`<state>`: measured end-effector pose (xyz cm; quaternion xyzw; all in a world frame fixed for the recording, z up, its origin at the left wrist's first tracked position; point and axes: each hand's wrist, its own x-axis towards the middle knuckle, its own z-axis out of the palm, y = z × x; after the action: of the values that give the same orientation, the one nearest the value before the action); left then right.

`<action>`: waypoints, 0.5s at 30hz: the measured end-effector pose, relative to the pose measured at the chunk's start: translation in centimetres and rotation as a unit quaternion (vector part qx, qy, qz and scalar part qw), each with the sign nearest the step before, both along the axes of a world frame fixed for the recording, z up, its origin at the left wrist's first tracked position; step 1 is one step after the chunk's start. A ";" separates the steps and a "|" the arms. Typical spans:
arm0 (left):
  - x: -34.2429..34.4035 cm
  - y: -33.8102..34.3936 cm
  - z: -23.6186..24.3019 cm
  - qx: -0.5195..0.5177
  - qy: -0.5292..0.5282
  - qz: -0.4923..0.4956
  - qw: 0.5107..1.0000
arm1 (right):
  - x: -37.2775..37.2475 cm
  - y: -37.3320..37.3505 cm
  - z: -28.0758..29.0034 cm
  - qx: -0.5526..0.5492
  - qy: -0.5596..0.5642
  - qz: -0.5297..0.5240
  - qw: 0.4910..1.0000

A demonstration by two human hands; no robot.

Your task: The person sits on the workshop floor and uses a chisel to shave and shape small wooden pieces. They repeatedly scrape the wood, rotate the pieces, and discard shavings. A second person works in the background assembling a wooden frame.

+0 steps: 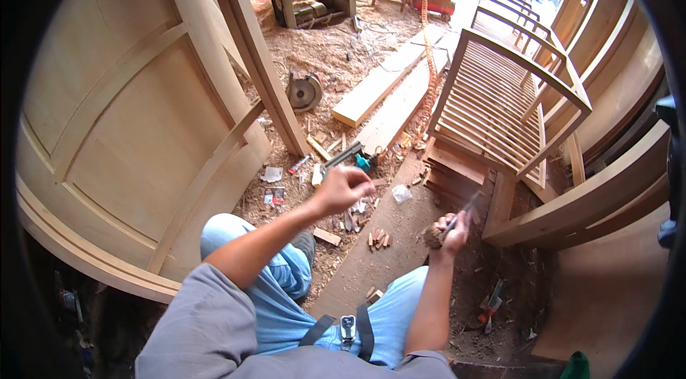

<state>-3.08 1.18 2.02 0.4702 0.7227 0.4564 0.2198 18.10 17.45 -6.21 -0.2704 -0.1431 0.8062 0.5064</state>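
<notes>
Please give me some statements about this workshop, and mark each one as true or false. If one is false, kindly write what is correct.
1. The right hand holds a thin tool. True.
2. The orange coiled hose lies to the left of the circular saw. False: it lies to the right of it.
3. Several small wood blocks lie on the brown board in front of the person. True.
4. The slatted wooden frame stands on the person's left side. False: it is on the right; a panelled wooden piece is on the left.
5. The person wears light blue jeans. True.
</notes>
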 end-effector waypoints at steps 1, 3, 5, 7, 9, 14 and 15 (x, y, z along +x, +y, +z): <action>-0.7 0.3 -0.2 0.058 0.000 0.020 0.998 | 0.5 -0.3 -0.7 -0.072 0.016 0.025 0.997; -2.3 0.6 -0.6 0.019 -0.081 0.080 0.993 | -0.1 -2.6 -2.0 0.040 -0.027 0.151 0.987; -3.2 1.1 -1.2 0.033 -0.157 0.092 0.983 | -1.0 -5.2 -2.4 0.140 -0.072 0.244 0.957; -3.2 1.3 -1.8 0.065 -0.202 0.078 0.974 | -2.0 -7.4 -1.9 0.195 -0.027 0.289 0.937; -2.7 1.2 -2.0 0.063 -0.201 0.072 0.975 | -2.5 -8.6 -1.0 0.230 -0.033 0.312 0.921; -2.3 1.1 -1.4 -0.002 -0.185 0.077 0.980 | -2.7 -8.5 0.5 0.216 -0.121 0.344 0.906; -2.4 1.0 -1.4 -0.003 -0.180 0.070 0.981 | -2.6 -8.3 0.4 0.216 -0.115 0.333 0.910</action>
<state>-5.48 2.23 0.65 0.3275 0.7036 0.5461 0.3153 15.49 9.10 -5.83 -0.1819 -0.4534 0.8405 0.2344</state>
